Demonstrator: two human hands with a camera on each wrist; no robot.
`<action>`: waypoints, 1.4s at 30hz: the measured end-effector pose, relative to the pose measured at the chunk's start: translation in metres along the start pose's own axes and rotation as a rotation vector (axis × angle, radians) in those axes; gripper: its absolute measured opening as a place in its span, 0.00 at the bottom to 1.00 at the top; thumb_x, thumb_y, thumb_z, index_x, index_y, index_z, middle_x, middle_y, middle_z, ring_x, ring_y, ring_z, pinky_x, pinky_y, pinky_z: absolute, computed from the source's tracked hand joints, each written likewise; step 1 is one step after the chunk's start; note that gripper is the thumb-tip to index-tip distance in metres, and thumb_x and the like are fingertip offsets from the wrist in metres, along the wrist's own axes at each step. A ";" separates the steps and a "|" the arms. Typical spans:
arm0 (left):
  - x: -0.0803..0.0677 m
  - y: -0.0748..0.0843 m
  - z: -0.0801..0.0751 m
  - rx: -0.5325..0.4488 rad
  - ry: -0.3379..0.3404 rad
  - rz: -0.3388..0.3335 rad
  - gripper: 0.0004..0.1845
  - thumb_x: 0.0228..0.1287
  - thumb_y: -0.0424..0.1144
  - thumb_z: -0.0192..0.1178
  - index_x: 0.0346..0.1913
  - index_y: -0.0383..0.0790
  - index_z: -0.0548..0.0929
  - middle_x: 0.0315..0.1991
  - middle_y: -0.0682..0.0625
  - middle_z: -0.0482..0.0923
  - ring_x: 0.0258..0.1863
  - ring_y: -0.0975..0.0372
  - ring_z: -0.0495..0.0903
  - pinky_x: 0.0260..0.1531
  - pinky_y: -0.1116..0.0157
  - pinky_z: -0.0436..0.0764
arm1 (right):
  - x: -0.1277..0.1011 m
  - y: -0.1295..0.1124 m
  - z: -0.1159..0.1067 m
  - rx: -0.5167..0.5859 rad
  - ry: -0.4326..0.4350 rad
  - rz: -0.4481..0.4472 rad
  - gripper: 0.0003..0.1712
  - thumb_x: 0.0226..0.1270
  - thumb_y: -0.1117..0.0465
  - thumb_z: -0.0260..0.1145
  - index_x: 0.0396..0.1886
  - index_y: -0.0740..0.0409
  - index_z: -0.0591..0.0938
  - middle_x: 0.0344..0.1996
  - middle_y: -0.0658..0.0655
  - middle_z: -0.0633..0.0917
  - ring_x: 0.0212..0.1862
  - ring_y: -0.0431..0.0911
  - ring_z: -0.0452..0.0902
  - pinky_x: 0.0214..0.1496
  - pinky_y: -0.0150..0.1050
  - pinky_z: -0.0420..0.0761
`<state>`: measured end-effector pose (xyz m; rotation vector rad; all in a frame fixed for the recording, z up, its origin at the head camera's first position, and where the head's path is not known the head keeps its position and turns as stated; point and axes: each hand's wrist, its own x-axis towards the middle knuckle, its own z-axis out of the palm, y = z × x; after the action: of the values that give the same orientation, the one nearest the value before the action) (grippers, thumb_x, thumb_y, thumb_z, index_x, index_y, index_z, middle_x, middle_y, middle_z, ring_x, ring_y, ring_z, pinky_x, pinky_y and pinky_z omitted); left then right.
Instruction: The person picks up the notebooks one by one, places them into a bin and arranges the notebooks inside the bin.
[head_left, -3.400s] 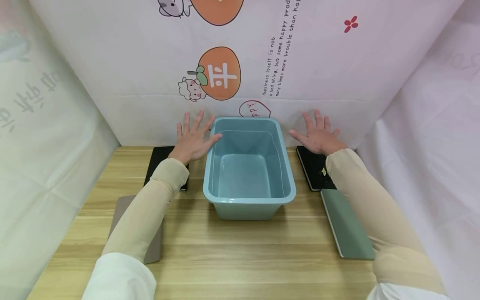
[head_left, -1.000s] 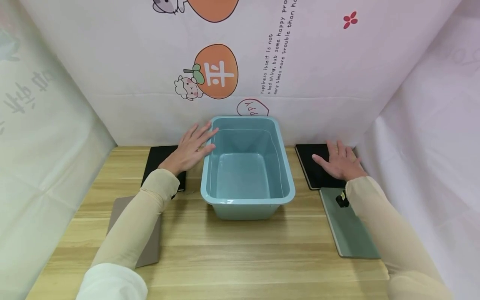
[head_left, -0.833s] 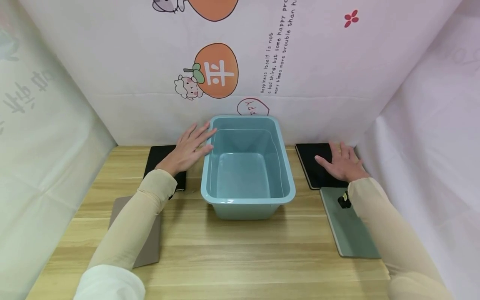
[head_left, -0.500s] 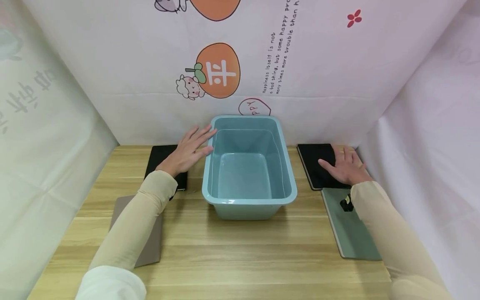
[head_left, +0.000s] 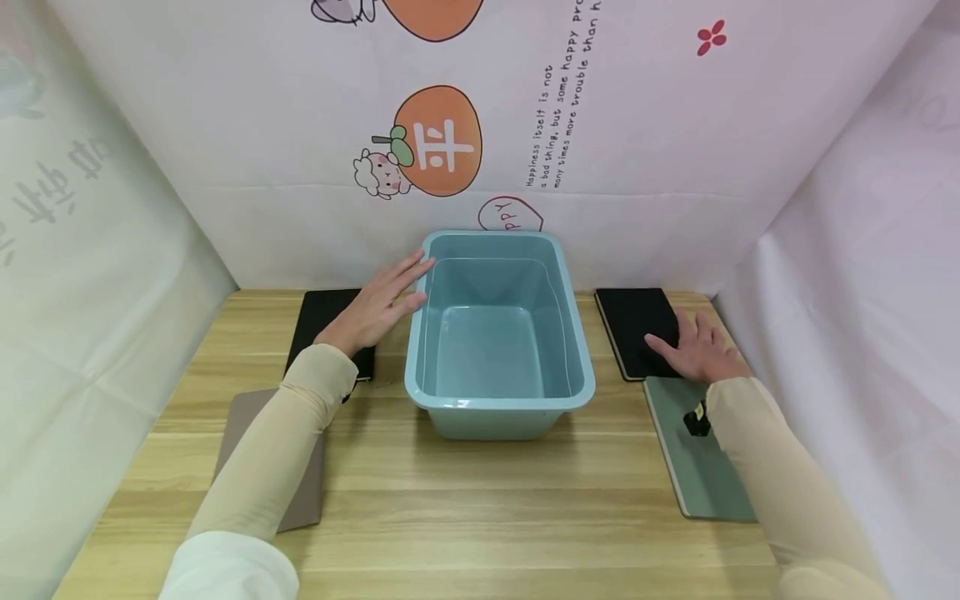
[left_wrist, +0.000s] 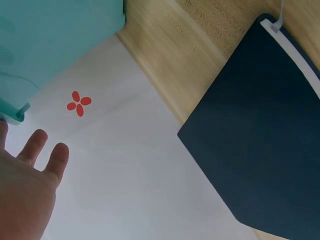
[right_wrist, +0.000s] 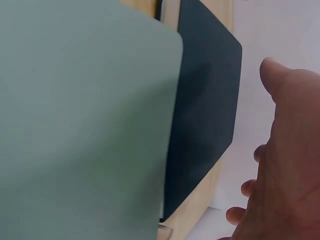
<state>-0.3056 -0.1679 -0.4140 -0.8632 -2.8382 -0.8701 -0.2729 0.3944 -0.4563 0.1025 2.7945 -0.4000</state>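
The blue tub (head_left: 491, 354) stands upright at the middle of the desk's (head_left: 480, 504) far edge; the left hand (head_left: 373, 306) is at its left rim, fingers extended and grasping nothing, though contact with the rim cannot be confirmed. The right hand (head_left: 702, 351), fingers loose and likewise free of any object, is over a black notebook (head_left: 632, 327) near the far right corner, beside the green notebook (head_left: 696, 471). A second black notebook (head_left: 324, 308) lies near the far left corner, and a grey-brown notebook (head_left: 307, 487), partly hidden by a sleeve (head_left: 274, 452), near the left edge.
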 end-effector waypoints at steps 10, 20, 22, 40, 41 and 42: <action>-0.002 0.002 0.002 0.026 -0.012 -0.021 0.33 0.77 0.70 0.34 0.80 0.75 0.44 0.83 0.72 0.34 0.85 0.56 0.44 0.79 0.40 0.51 | -0.001 0.009 0.009 -0.004 -0.021 0.004 0.64 0.70 0.20 0.37 0.82 0.66 0.35 0.75 0.85 0.36 0.73 0.85 0.34 0.65 0.85 0.44; -0.002 0.002 0.002 0.036 -0.028 -0.050 0.33 0.75 0.72 0.34 0.79 0.79 0.42 0.82 0.73 0.33 0.84 0.57 0.46 0.77 0.38 0.55 | 0.001 0.014 0.016 -0.015 -0.065 0.032 0.65 0.70 0.19 0.33 0.81 0.68 0.33 0.72 0.90 0.43 0.70 0.87 0.39 0.66 0.82 0.51; -0.002 0.002 0.002 0.037 -0.029 -0.053 0.33 0.75 0.72 0.34 0.79 0.79 0.42 0.82 0.73 0.33 0.84 0.56 0.46 0.77 0.37 0.56 | 0.001 0.013 0.016 -0.010 -0.059 0.029 0.65 0.70 0.20 0.34 0.81 0.69 0.33 0.72 0.90 0.43 0.70 0.87 0.40 0.66 0.82 0.52; -0.001 0.001 0.000 0.013 -0.038 -0.078 0.32 0.75 0.73 0.33 0.78 0.82 0.42 0.81 0.76 0.30 0.85 0.59 0.43 0.76 0.36 0.56 | 0.010 0.001 0.017 -0.004 0.024 0.038 0.64 0.73 0.28 0.51 0.75 0.84 0.46 0.66 0.95 0.52 0.66 0.87 0.49 0.67 0.76 0.60; -0.001 0.001 0.000 0.011 -0.039 -0.080 0.32 0.75 0.73 0.33 0.78 0.82 0.42 0.81 0.76 0.30 0.85 0.59 0.43 0.76 0.36 0.55 | 0.011 0.001 0.017 0.004 0.028 0.044 0.64 0.72 0.29 0.52 0.75 0.84 0.46 0.66 0.95 0.52 0.66 0.87 0.49 0.67 0.76 0.60; -0.001 0.001 0.000 0.008 -0.039 -0.082 0.33 0.75 0.73 0.33 0.78 0.82 0.42 0.81 0.76 0.31 0.85 0.59 0.43 0.77 0.36 0.55 | 0.011 0.001 0.017 0.011 0.031 0.051 0.64 0.72 0.29 0.53 0.75 0.84 0.46 0.66 0.95 0.52 0.66 0.87 0.49 0.66 0.76 0.61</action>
<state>-0.3037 -0.1677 -0.4136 -0.7759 -2.9275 -0.8590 -0.2781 0.3904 -0.4757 0.1842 2.8135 -0.4046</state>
